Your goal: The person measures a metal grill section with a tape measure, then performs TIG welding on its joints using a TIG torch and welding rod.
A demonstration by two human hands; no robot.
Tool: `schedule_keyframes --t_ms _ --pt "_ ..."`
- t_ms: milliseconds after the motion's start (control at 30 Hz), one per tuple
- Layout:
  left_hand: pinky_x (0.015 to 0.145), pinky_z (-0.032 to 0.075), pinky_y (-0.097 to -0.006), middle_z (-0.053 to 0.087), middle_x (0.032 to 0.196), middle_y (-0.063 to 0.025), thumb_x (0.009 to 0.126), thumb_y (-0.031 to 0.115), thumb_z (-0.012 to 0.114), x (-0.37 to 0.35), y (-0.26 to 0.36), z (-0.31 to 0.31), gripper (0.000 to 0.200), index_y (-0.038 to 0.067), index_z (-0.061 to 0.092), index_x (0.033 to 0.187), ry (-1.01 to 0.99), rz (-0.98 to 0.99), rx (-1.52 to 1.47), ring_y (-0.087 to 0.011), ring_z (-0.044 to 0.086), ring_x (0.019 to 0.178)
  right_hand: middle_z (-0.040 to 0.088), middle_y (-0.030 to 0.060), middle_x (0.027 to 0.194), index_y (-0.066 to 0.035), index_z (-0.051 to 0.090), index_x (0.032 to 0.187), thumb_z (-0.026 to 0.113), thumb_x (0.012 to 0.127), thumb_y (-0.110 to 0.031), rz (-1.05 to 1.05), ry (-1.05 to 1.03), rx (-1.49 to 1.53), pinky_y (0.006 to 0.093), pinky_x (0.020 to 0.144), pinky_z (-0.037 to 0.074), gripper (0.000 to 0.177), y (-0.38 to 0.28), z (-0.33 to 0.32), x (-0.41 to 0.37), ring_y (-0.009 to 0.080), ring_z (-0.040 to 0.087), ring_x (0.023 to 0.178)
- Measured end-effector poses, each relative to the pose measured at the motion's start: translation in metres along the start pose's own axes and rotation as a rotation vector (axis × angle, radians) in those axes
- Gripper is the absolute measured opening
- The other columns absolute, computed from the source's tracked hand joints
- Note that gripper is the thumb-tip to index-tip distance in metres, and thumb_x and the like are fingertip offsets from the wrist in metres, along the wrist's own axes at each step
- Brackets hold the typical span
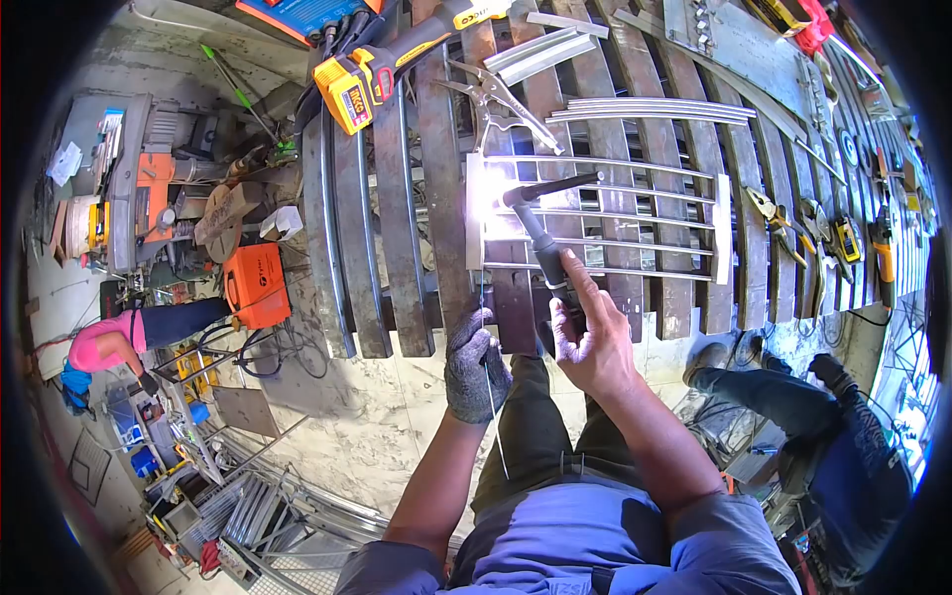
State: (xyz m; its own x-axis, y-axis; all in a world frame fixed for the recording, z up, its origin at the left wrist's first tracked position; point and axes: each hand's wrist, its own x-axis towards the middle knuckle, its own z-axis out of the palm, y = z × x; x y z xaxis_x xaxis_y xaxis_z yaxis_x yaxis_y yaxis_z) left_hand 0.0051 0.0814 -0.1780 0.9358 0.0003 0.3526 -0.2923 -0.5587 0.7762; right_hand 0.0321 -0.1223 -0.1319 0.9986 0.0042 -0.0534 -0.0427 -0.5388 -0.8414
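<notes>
My bare right hand is closed around a TIG welding torch, its index finger stretched along the handle. A bright white arc glares at the torch head and hides the spot beneath it. The torch is over the left end of a metal grille, made of several thin rods between two flat end bars. In a grey glove, my left hand pinches a thin filler rod, which runs up toward the grille's left bar. Locking pliers lie against the grille's upper left corner.
The slatted metal table carries a yellow cordless tool, loose metal rods, pliers and a tape measure. A person in pink bends at left near an orange case. Another person is close at right.
</notes>
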Motion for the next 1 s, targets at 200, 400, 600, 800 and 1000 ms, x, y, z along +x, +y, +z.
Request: schedule_keyframes --t_ms 200,400,600,800,1000 --pt "0.109 0.052 -0.0464 0.072 0.130 -0.0276 0.109 0.008 0.058 -0.004 0.000 -0.004 0.021 -0.008 0.069 0.117 -0.100 -0.201 -0.017 -0.0433 0.068 0.124 0.074 0.0214 0.118 -0.012 0.031 0.174 0.071 0.098 -0.003 -0.032 0.061 0.044 0.0546 0.085 0.058 0.087 0.003 0.003 0.001 0.0437 0.069 0.094" --pt "0.110 0.050 -0.0478 0.070 0.135 -0.0310 0.108 0.010 0.055 0.012 0.018 -0.005 0.030 -0.010 0.072 0.122 -0.117 -0.205 -0.015 -0.0478 0.067 0.125 0.073 0.0264 0.120 -0.005 0.033 0.171 0.070 0.101 -0.006 -0.054 0.120 0.065 0.0554 0.084 0.059 0.079 0.005 0.007 -0.001 0.0467 0.071 0.093" --pt "0.112 0.050 -0.0476 0.069 0.139 -0.0311 0.108 0.009 0.055 0.010 0.018 -0.001 0.030 -0.011 0.072 0.123 -0.068 -0.352 -0.169 -0.0476 0.066 0.128 0.073 0.0271 0.118 -0.006 0.032 0.172 0.070 0.101 -0.005 -0.108 0.121 0.037 0.0557 0.084 0.058 0.080 0.004 0.005 0.002 0.0461 0.070 0.092" --pt "0.113 0.050 -0.0479 0.069 0.139 -0.0307 0.108 0.009 0.055 0.010 0.017 -0.003 0.029 -0.011 0.072 0.122 -0.103 -0.391 -0.157 -0.0472 0.067 0.128 0.073 0.0251 0.113 -0.007 0.031 0.173 0.071 0.100 -0.006 -0.110 0.103 0.018 0.0562 0.083 0.057 0.082 0.006 0.006 0.001 0.0449 0.069 0.089" --pt "0.110 0.053 -0.0472 0.072 0.132 -0.0280 0.112 0.013 0.057 0.003 0.002 -0.001 0.028 -0.011 0.071 0.115 -0.026 -0.001 0.041 -0.0431 0.070 0.124 0.072 0.0208 0.104 -0.019 0.029 0.176 0.072 0.094 0.000 -0.055 0.022 -0.035 0.0537 0.082 0.057 0.094 0.003 0.002 0.000 0.0412 0.067 0.089"
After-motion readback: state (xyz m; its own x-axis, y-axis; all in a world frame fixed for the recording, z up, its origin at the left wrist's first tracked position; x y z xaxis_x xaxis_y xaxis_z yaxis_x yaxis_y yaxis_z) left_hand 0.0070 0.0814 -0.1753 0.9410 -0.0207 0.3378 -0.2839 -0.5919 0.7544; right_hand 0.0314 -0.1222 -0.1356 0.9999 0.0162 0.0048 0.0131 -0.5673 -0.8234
